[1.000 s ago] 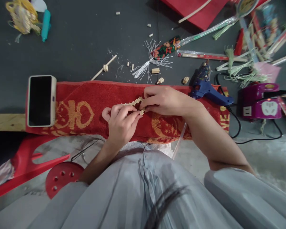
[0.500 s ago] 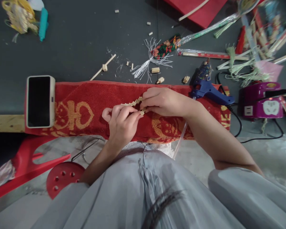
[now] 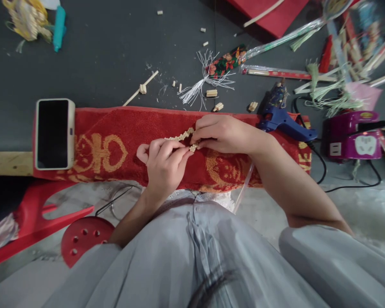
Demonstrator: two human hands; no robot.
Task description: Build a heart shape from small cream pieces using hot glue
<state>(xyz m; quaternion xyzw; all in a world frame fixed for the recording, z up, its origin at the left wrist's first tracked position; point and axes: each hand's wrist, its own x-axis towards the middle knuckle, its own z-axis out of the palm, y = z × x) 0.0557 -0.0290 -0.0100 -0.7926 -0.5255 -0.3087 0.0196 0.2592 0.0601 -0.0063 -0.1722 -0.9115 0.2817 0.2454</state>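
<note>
My fingers [image 3: 208,132] cover part of the pale knobbly strip [image 3: 179,137] over the red towel [image 3: 137,124]; beyond the towel, my view's top edge crops a red object [image 3: 276,17].

Left hand [image 3: 166,164] and right hand [image 3: 225,132] close together over the red towel [image 3: 131,124], fingertips pinching at a knobbly pale strip [image 3: 181,136]! Blue glue gun [image 3: 287,124] beside the right forearm, dark-screened device [image 3: 53,134] on the towel's left end, small stick bundles [image 3: 211,93] beyond, on the dark table [image 3: 99,55].
</note>
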